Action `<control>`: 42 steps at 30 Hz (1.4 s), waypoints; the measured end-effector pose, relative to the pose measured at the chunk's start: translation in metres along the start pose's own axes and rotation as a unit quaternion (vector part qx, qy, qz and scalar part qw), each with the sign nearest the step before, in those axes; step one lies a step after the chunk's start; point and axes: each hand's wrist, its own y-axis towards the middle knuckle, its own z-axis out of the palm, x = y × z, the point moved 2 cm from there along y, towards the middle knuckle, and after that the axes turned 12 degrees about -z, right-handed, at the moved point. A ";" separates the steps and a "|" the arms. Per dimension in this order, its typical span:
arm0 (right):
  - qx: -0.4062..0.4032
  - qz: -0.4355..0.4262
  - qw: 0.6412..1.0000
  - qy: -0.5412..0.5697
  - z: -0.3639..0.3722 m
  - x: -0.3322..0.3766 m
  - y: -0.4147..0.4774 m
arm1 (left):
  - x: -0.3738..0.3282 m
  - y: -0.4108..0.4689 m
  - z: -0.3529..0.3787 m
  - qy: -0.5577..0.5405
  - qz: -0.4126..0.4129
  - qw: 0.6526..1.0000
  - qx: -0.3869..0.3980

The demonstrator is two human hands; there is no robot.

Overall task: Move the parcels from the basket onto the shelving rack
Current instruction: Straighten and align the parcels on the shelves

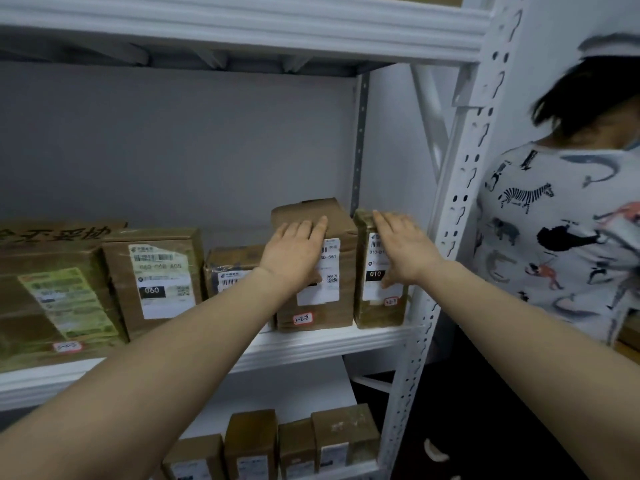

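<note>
Two brown cardboard parcels stand upright at the right end of the white rack's middle shelf (332,341). My left hand (294,251) lies flat with straight fingers on the front of the larger parcel (332,306), which carries a white label and a tag reading 3-2-8. My right hand (403,249) presses flat against the front of the narrower parcel (375,313), labelled 010, beside the rack's upright post. The basket is out of view.
More labelled parcels (156,271) fill the shelf to the left. Several small boxes (298,445) stand on the shelf below. The perforated upright post (460,209) rises at the right. A person in an animal-print shirt (561,230) stands just beyond it.
</note>
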 end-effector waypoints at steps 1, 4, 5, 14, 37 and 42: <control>-0.014 -0.003 1.000 -0.007 0.003 -0.001 0.000 | -0.002 0.000 0.001 -0.007 -0.004 1.000 -0.006; -0.063 -0.017 0.998 -0.025 0.013 -0.003 0.001 | -0.004 -0.001 0.001 -0.019 -0.010 0.999 -0.024; -0.076 -0.019 0.996 -0.030 0.016 -0.004 0.002 | -0.005 -0.001 0.001 -0.021 -0.011 0.999 -0.025; -0.110 -0.030 0.993 -0.027 0.029 -0.008 0.016 | -0.005 0.002 0.009 -0.016 -0.022 0.998 -0.048; -0.162 -0.039 0.985 -0.045 -0.005 0.006 -0.002 | 0.002 -0.010 -0.021 -0.026 -0.015 0.997 -0.077; -0.292 -0.100 0.950 -0.043 -0.038 0.022 -0.004 | 0.010 -0.026 -0.059 -0.035 0.000 0.987 -0.157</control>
